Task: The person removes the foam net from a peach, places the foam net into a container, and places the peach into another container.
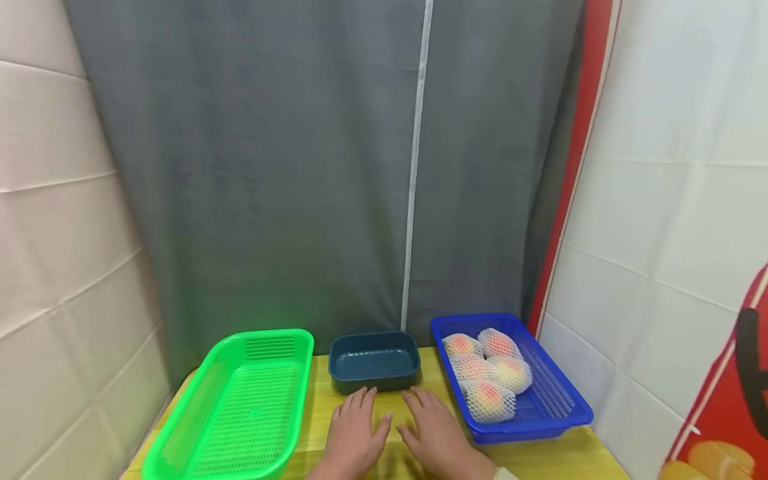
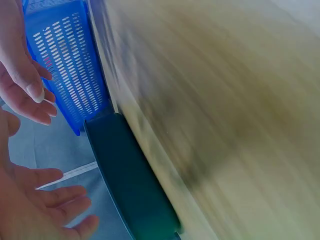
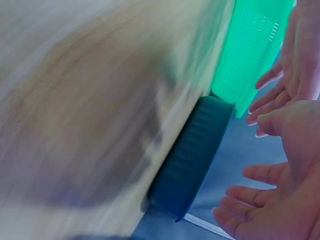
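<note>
"Head view. Progress?"

"In my judgement, handling not begun: all five netted fruits (image 1: 474, 367) lie in the blue basket (image 1: 543, 400), toward its left side. Count: one dark dish (image 1: 393, 383), mid-way along the far edge of the table (image 1: 322, 400); two baskets, blue at the right edge, green basket (image 1: 252, 390) at the left."

"Hands?"

"Two, before the dish: left hand (image 1: 355, 430), right hand (image 1: 438, 427), fingers extended."

"Left wrist view?"

"Left fingers parted, off the dish, gripping nothing."

"Right wrist view?"

"Right fingers loosely spread, likewise holding nothing."
</note>
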`<state>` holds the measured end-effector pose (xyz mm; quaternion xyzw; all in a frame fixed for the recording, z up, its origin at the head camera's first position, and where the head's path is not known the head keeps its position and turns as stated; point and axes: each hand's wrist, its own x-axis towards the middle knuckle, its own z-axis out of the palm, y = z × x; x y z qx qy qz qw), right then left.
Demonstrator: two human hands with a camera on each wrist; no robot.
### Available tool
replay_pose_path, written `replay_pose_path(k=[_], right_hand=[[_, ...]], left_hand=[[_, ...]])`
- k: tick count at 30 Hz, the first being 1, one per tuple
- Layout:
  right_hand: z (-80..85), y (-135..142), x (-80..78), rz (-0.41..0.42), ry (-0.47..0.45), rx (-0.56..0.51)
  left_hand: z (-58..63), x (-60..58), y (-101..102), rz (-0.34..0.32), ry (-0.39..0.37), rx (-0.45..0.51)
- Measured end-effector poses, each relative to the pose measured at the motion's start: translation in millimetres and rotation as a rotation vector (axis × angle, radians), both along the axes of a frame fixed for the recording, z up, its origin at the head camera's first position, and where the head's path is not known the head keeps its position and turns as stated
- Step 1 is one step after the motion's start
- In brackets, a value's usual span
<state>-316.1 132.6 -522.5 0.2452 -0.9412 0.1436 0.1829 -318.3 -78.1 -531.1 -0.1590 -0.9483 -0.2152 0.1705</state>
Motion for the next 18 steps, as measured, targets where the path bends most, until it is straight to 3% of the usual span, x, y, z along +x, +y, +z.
replay_pose_path(k=[9, 18], right_hand=[[19.8, 19, 5.4, -0.05, 0.074, -0.015], [33.7, 53, 8.4, -0.158, 0.097, -0.067]], left_hand=[[9.1, -6.2, 16, -0.096, 0.061, 0.07], [15.5, -13.4, 49, -0.196, 0.047, 0.07]])
